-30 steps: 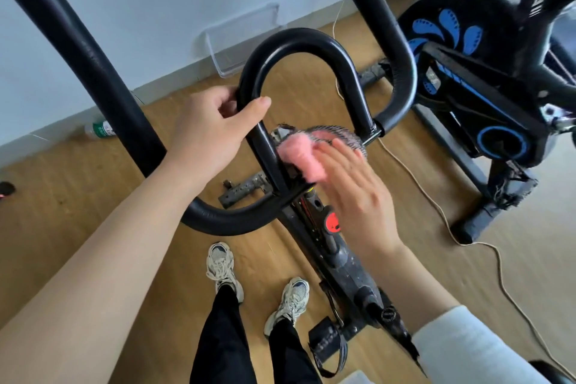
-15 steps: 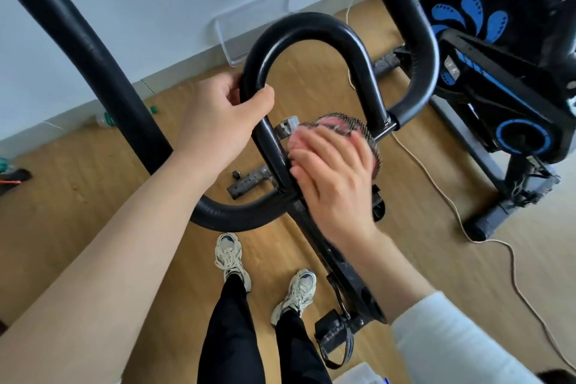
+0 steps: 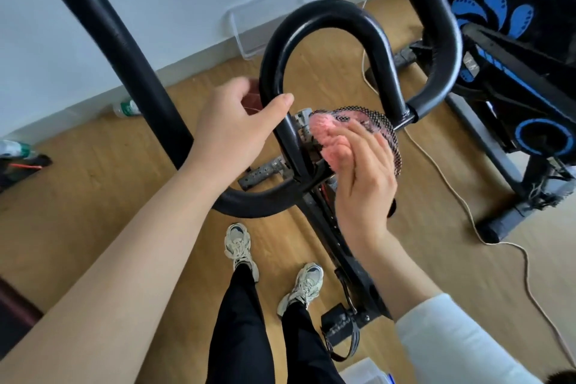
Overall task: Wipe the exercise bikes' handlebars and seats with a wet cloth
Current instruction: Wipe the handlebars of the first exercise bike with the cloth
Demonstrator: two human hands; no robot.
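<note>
Handlebar (image 3: 327, 11): a black padded tube fills the middle of the view. It forms an inner loop flanked by two long outer bars that run out of frame at the upper left and upper right.
Left hand (image 3: 230, 131): the bare arm reaches in from the lower left. The thumb lies across the front of the loop's left leg and the fingers (image 3: 246, 86) curl behind it. The hold on the tube is loose, with a gap between palm and tube.
Cloth (image 3: 324, 134): pink and fluffy with a black mesh layer. It sits at the foot of the loop, against the centre bracket where the loop's legs meet the stem (image 3: 321, 221).
Right hand (image 3: 364, 178): it comes in from the lower right in a white sleeve (image 3: 452, 346). Its fingers (image 3: 367, 146) lie nearly straight and press the cloth flat onto the bracket. The mesh edge wraps round the far side of the fingers.
Second exercise bike (image 3: 498, 19): black with blue petal marks on its wheel cover, standing at the upper right just beyond the right outer bar.
Floor (image 3: 93, 196): light wood. On it are a pale cord (image 3: 528, 274) trailing to the right and a plastic bottle (image 3: 124, 107) lying by the white wall.
Below the bars: black trousers, two light sneakers (image 3: 238, 246) and a strapped pedal (image 3: 339, 326) beside the stem's lower end.
</note>
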